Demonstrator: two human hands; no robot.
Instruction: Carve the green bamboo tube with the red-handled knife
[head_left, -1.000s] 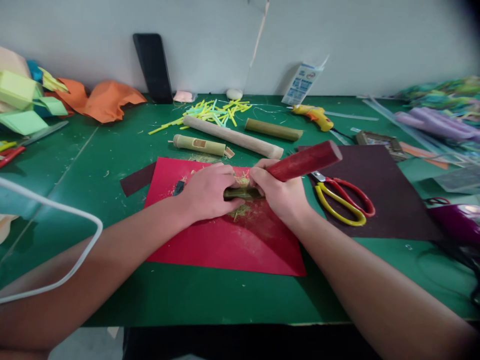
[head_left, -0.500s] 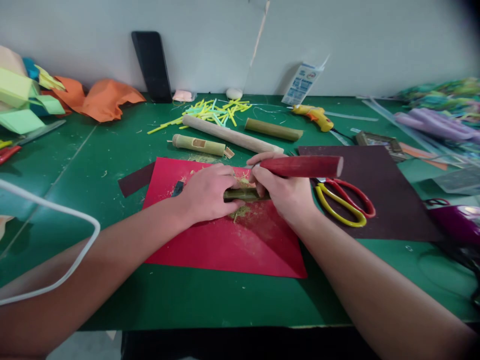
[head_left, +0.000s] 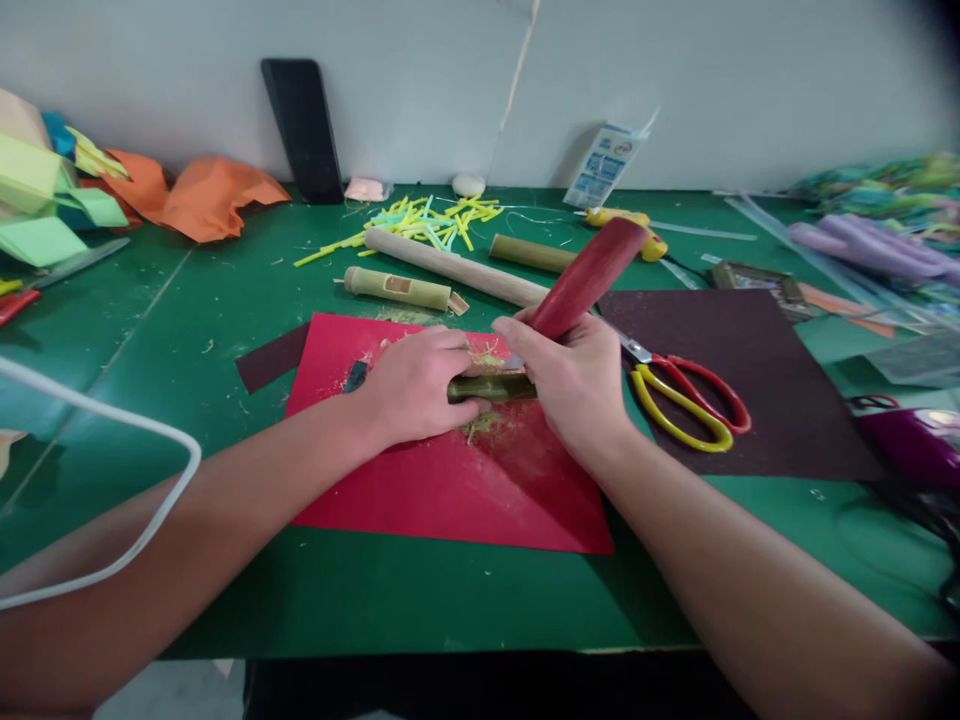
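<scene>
My left hand [head_left: 420, 382] is closed round the left part of a green bamboo piece [head_left: 491, 387], pressing it down on a red sheet [head_left: 457, 500]. My right hand [head_left: 577, 380] grips a tool by its thick red handle [head_left: 592, 275], which slants up and to the right. A bit of its metal blade shows at the bamboo's upper side; the tip is hard to make out. The right hand's lower fingers are hidden near the bamboo's right end. Pale shavings [head_left: 484, 425] lie around the bamboo.
Scissors [head_left: 686, 400] lie on a dark sheet [head_left: 780, 390] at right. Beyond the hands are a wooden stick [head_left: 450, 265], a cut bamboo tube [head_left: 397, 288], yellow strips [head_left: 420, 225] and a glue gun [head_left: 652, 240]. A white cable [head_left: 161, 430] crosses the left side.
The red handle has swung from nearly level to a steep slant, and my right hand has turned with it. My left hand and the bamboo have hardly moved.
</scene>
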